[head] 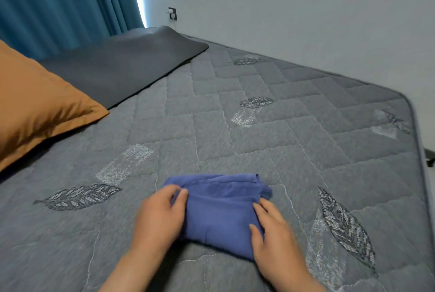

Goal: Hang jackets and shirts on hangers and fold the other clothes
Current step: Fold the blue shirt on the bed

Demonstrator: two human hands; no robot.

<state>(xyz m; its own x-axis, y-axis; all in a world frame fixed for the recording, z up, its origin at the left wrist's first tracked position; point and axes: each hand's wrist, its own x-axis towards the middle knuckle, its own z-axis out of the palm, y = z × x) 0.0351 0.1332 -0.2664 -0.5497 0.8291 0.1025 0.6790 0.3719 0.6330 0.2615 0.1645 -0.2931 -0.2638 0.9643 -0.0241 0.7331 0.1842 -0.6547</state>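
Note:
A blue-purple garment (220, 207) lies folded into a small bundle on the grey quilted mattress (294, 141), near its front edge. My left hand (160, 216) grips the bundle's left edge, fingers curled over the cloth. My right hand (273, 233) holds the right edge, thumb on top and fingers curled around the side. The lower right corner of the bundle is hidden under my right hand. No hanger is in view.
An orange pillow (35, 108) lies at the left, with a dark grey mat (122, 66) behind it. Teal curtains (66, 0) hang at the back left. A wall socket with a plug (172, 13) sits on the white wall. The mattress edge runs down the right side.

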